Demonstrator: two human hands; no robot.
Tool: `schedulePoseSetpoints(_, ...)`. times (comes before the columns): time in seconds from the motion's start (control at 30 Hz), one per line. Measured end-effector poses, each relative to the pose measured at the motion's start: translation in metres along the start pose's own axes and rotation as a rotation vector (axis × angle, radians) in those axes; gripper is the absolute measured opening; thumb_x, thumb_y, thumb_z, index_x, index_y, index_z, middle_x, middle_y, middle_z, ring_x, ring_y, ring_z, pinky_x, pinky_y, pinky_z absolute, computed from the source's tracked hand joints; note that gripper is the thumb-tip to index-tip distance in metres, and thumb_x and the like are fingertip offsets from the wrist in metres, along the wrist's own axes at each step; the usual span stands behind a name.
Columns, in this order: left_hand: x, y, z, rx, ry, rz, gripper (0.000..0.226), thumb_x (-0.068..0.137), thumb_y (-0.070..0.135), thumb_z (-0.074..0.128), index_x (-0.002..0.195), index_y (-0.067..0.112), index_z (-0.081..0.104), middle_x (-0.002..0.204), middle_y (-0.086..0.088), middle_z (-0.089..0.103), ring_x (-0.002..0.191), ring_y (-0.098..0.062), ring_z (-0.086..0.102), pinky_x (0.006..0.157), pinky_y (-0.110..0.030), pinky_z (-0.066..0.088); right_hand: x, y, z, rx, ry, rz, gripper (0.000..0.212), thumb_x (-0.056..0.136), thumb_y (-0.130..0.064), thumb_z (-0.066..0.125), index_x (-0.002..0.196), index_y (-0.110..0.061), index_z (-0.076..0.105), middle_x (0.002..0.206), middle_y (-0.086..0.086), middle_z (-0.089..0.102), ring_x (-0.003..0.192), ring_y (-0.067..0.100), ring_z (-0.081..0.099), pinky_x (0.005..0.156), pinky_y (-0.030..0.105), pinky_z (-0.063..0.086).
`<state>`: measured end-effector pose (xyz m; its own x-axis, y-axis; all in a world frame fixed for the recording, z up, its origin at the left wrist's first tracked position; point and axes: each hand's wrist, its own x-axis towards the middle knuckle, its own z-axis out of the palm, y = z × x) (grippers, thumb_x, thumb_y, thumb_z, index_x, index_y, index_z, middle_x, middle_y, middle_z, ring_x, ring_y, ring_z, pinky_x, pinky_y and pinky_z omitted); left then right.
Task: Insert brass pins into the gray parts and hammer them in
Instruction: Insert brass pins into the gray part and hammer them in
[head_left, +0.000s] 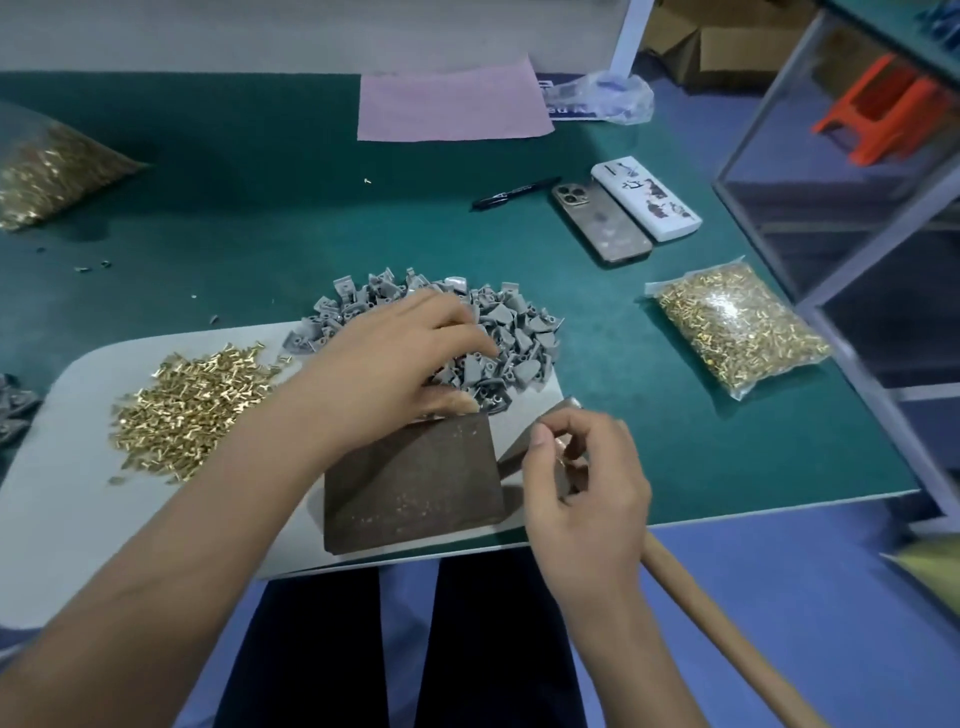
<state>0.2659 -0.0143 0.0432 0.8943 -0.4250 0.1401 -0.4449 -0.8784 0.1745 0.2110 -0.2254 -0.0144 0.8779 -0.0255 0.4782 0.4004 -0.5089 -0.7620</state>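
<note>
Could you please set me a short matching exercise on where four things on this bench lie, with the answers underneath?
Things:
1. loose brass pins
2. pile of gray parts
3. black marker
4. pink sheet

Places:
A. far edge of the green table, near the wall
B. just left of the two phones
C. left part of the white board
D. under the fingers of the left hand

Pairs: 1-C, 2-D, 3-B, 4-A
</note>
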Motion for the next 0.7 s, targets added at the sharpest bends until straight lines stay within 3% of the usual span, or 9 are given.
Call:
schedulePoseSetpoints(0.07,0.013,-0.007,0.008,0.097,-0.057,0.130,0.059,0.086,0.054,0.065,0.139,0.038,0.046,0.144,0.009,0.043,0.138,-0.014,0.035,0.112,-0.035,0.034,0.000,0.006,0.006,-0.019,0.037,-0.045,0.002,0.096,-0.016,0.061,0.095,-0.017,0.062,0.090,-0.014,0.055,0.079,0.020,0.055,0.067,0.044,0.047)
schedulePoseSetpoints(0.13,0.017,-0.016,0.016,0.166,-0.099,0.222,0.062,0.092,0.054,0.058,0.148,0.039,0.035,0.157,0.007,0.031,0.148,-0.016,0.023,0.121,-0.037,0.021,0.000,0.009,0.009,-0.033,0.054,-0.077,0.001,0.096,-0.017,0.061,0.095,-0.016,0.062,0.089,-0.013,0.057,0.079,0.020,0.055,0.068,0.046,0.046)
schedulePoseSetpoints(0.2,0.015,-0.026,0.022,0.209,-0.132,0.294,0.062,0.098,0.051,0.049,0.154,0.039,0.025,0.164,0.007,0.020,0.152,-0.015,0.013,0.124,-0.037,0.014,0.000,0.009,0.010,-0.046,0.068,-0.080,0.003,0.095,-0.018,0.062,0.094,-0.016,0.064,0.088,-0.012,0.059,0.079,0.018,0.054,0.069,0.045,0.045)
schedulePoseSetpoints(0.37,0.014,-0.036,0.032,0.258,-0.160,0.462,0.058,0.107,0.022,0.030,0.158,0.038,0.008,0.168,0.006,0.000,0.154,-0.014,-0.001,0.124,-0.043,0.013,-0.001,0.006,0.011,-0.168,0.066,-0.096,0.002,0.092,-0.016,0.067,0.090,-0.015,0.068,0.086,-0.011,0.064,0.080,0.016,0.055,0.072,0.037,0.042)
schedulePoseSetpoints(0.47,0.014,-0.036,0.036,0.278,-0.135,0.529,0.055,0.107,0.021,0.026,0.158,0.037,0.013,0.168,0.005,0.003,0.154,-0.016,0.004,0.124,-0.043,0.012,0.000,0.005,0.014,-0.199,0.079,-0.092,0.001,0.090,-0.015,0.069,0.089,-0.015,0.069,0.086,-0.011,0.066,0.079,0.017,0.057,0.072,0.037,0.042)
schedulePoseSetpoints(0.57,0.015,-0.036,0.040,0.283,-0.096,0.540,0.048,0.106,0.022,0.026,0.153,0.035,0.031,0.166,0.002,0.014,0.153,-0.018,0.010,0.124,-0.042,0.013,0.000,0.006,0.014,-0.213,0.071,-0.094,0.003,0.091,-0.017,0.068,0.089,-0.016,0.069,0.085,-0.011,0.065,0.078,0.017,0.057,0.071,0.037,0.042)
schedulePoseSetpoints(0.7,0.021,-0.033,0.041,0.242,0.025,0.496,0.037,0.101,0.017,0.049,0.135,0.028,0.055,0.159,-0.003,0.035,0.149,-0.022,0.027,0.122,-0.040,0.021,-0.001,0.001,0.012,-0.121,0.062,-0.088,0.006,0.092,-0.017,0.064,0.090,-0.013,0.068,0.088,-0.011,0.064,0.083,0.017,0.056,0.074,0.041,0.043)
